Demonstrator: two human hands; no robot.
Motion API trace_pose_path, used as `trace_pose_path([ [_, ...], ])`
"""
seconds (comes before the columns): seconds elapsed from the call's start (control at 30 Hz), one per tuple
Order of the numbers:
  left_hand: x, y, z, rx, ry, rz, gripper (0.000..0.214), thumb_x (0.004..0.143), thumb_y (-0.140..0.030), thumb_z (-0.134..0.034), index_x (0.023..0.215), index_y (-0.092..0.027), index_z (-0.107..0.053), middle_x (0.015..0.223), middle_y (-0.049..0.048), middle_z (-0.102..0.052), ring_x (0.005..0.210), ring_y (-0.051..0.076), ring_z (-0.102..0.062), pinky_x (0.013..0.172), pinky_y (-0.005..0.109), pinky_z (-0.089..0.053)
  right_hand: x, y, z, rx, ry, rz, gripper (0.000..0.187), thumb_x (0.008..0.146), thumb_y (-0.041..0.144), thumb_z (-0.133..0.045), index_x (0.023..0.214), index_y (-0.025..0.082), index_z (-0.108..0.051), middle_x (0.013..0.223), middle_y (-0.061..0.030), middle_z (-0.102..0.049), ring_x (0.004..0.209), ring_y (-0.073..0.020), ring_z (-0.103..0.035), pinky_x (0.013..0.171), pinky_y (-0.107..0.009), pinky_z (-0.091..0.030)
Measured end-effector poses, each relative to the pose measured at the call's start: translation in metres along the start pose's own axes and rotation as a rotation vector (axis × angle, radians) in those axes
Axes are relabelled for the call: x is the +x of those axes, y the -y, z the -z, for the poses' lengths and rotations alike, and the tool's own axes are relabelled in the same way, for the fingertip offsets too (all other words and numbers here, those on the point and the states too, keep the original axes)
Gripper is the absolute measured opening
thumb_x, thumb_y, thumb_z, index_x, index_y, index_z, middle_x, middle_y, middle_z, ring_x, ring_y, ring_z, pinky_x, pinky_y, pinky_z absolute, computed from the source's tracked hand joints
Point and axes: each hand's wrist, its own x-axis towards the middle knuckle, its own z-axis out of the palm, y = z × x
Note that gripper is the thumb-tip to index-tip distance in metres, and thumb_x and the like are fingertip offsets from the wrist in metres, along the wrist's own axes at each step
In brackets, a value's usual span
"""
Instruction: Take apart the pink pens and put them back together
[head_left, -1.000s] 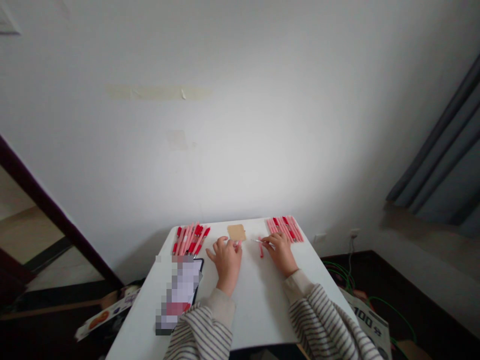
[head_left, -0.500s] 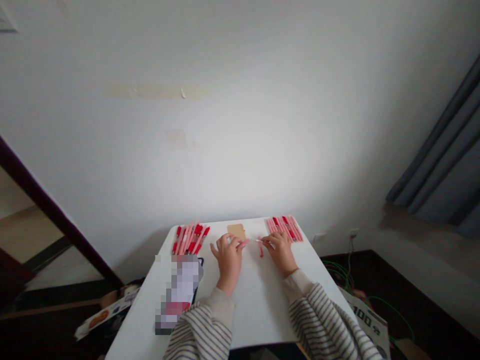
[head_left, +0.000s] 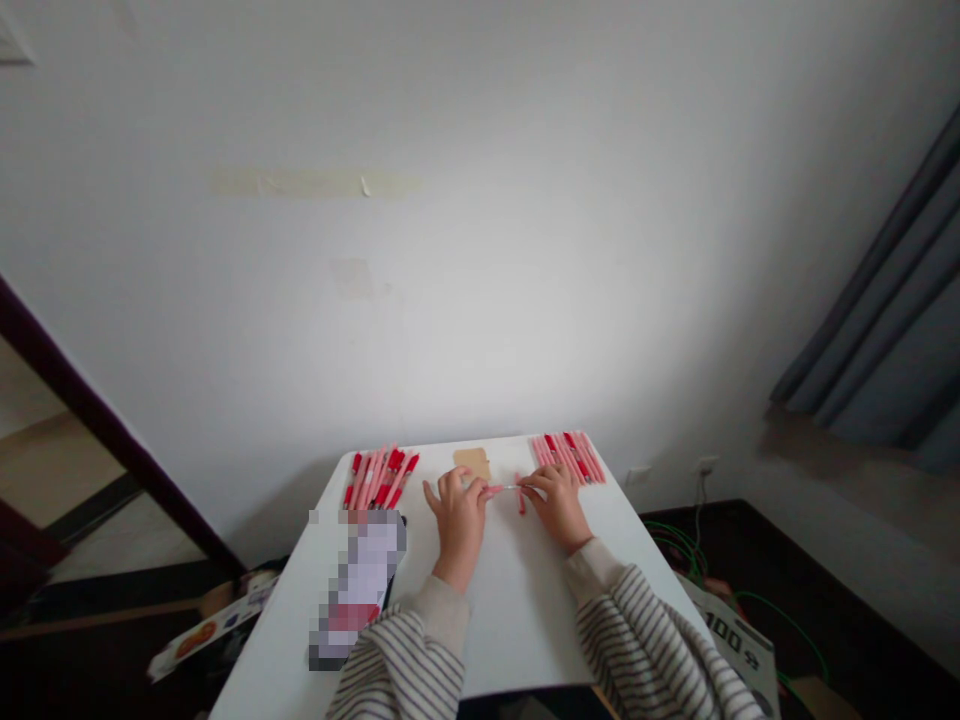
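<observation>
My left hand point(head_left: 457, 510) pinches a short pink pen part point(head_left: 493, 491) between thumb and fingers. Opposite it, my right hand point(head_left: 556, 500) grips a thin, pale pen refill point(head_left: 511, 487) that points left. The refill's end meets the pink part, though I cannot tell how deep it sits. Under the refill, on the white table point(head_left: 502, 620), lies a pink pen barrel point(head_left: 521, 499). Just beyond my left hand is a tan square pad point(head_left: 472, 462).
A bunch of pink and red pens point(head_left: 379, 478) lies at the back left, and a row of similar pens point(head_left: 570, 456) at the back right. A blurred-out phone-like object point(head_left: 360, 590) rests left of my left forearm. The wall point(head_left: 480, 300) rises behind the table.
The pink part and the refill have come together; a gap between them has closed. Both hands stay almost in place.
</observation>
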Motion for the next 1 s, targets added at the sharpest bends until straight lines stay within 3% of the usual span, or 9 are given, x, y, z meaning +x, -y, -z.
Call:
trace_pose_path([
  [0.27,0.000,-0.006,0.003,-0.051,0.034,-0.061,0.014,0.084,-0.036,-0.057,0.082,-0.032,-0.071,0.113,0.0026,-0.058,0.112,0.022,-0.049,0.110,0.062,-0.017,-0.001,0.008,-0.001,0.019,0.004,0.034,0.012,0.085,0.032,-0.063,0.091,0.033,-0.074,0.088,-0.0036,-0.063,0.093,-0.0218,-0.049,0.085,-0.037,-0.036],
  [0.5,-0.001,-0.003,-0.002,-0.122,0.035,-0.009,0.013,0.082,-0.036,-0.059,0.085,-0.031,-0.071,0.113,0.0030,-0.059,0.113,0.023,-0.049,0.108,0.061,-0.022,0.000,0.001,0.001,0.046,0.011,0.001,0.024,0.087,0.034,-0.060,0.110,0.031,-0.068,0.096,-0.0045,-0.064,0.097,-0.0225,-0.049,0.088,-0.037,-0.037],
  [0.73,-0.002,-0.004,-0.004,-0.146,0.056,-0.013,0.015,0.084,-0.037,-0.057,0.085,-0.030,-0.070,0.113,0.0034,-0.059,0.113,0.023,-0.049,0.108,0.061,-0.022,0.000,-0.001,-0.002,0.036,0.025,-0.009,0.013,0.086,0.029,-0.061,0.092,0.029,-0.073,0.091,-0.0040,-0.064,0.095,-0.0220,-0.049,0.086,-0.037,-0.036],
  [1.0,-0.002,-0.005,-0.005,-0.165,0.086,-0.012,0.015,0.084,-0.035,-0.055,0.085,-0.027,-0.068,0.115,0.0042,-0.059,0.114,0.022,-0.048,0.109,0.057,-0.023,0.001,-0.003,-0.005,0.086,0.019,0.004,0.017,0.085,0.030,-0.062,0.099,0.033,-0.072,0.092,-0.0041,-0.063,0.094,-0.0223,-0.052,0.085,-0.038,-0.039],
])
